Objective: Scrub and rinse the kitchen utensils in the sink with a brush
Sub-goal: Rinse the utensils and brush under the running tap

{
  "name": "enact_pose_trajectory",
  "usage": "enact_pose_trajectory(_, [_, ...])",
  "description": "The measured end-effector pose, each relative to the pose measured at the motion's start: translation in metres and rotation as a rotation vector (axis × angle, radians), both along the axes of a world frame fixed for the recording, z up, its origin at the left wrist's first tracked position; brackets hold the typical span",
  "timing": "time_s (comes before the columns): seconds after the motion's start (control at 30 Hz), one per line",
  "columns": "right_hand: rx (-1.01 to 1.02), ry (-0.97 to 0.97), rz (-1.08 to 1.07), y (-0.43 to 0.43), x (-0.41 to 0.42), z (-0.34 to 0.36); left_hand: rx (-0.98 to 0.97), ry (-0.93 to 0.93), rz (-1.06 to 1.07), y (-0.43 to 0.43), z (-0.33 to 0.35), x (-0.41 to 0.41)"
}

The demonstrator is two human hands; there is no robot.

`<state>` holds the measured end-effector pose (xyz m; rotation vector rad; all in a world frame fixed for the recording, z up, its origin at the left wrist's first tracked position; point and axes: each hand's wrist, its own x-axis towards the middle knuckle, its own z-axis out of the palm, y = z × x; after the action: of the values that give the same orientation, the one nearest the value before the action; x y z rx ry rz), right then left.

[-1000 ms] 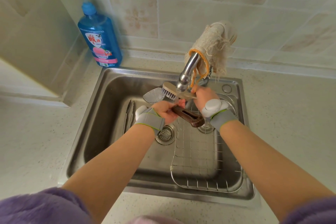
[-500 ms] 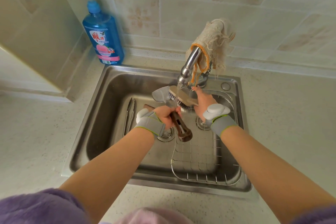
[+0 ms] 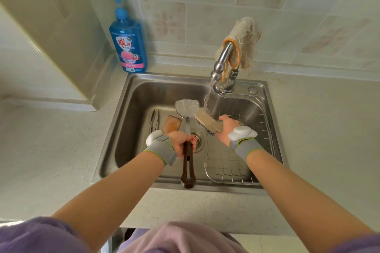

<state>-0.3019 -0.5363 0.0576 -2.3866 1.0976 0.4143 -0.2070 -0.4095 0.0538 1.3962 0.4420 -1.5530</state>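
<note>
My left hand (image 3: 181, 142) grips a metal spatula (image 3: 186, 109) by its dark brown handle, blade pointing away over the steel sink (image 3: 131, 109). My right hand (image 3: 227, 127) holds a wooden scrub brush (image 3: 206, 121), bristles facing down and left, just right of the spatula's shaft and apart from it. Water runs from the faucet (image 3: 221, 61) and hits close to the brush tip and the blade's right edge. Metal tongs (image 3: 154, 119) and a wooden spatula (image 3: 171, 124) lie on the sink floor to the left.
A wire rack (image 3: 236, 168) fills the right half of the sink; the drain (image 3: 198, 141) lies below my left hand. A blue dish-soap pump bottle (image 3: 128, 41) stands at the back left. A cloth (image 3: 244, 41) hangs on the faucet. Speckled counter surrounds the sink.
The spatula has swung so its handle points toward me and its blade away. The brush has come off the blade and moved right. My view has pulled back.
</note>
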Motion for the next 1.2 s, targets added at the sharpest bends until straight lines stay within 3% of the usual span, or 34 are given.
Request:
enact_pose_trajectory(0.5, [-0.051,-0.127,-0.228,0.086,0.006,0.014,0.113,-0.475,-0.506,0.083,0.011,0.032])
enact_pose_trajectory(0.63, [-0.078,-0.141,-0.279,0.084,0.010,0.020,0.059,-0.770,-0.594,0.082,0.015,0.034])
enact_pose_trajectory(0.8, [-0.107,-0.096,-0.268,0.075,0.012,0.026,0.241,-1.074,-0.925,0.071,0.022,0.043])
enact_pose_trajectory(1.03, [-0.100,-0.092,-0.322,0.060,0.020,0.021,0.251,-1.123,-1.062,0.055,0.032,0.055])
enact_pose_trajectory(1.2, [-0.018,-0.136,-0.279,0.054,0.023,0.011,0.316,-1.147,-1.021,0.049,0.028,0.071])
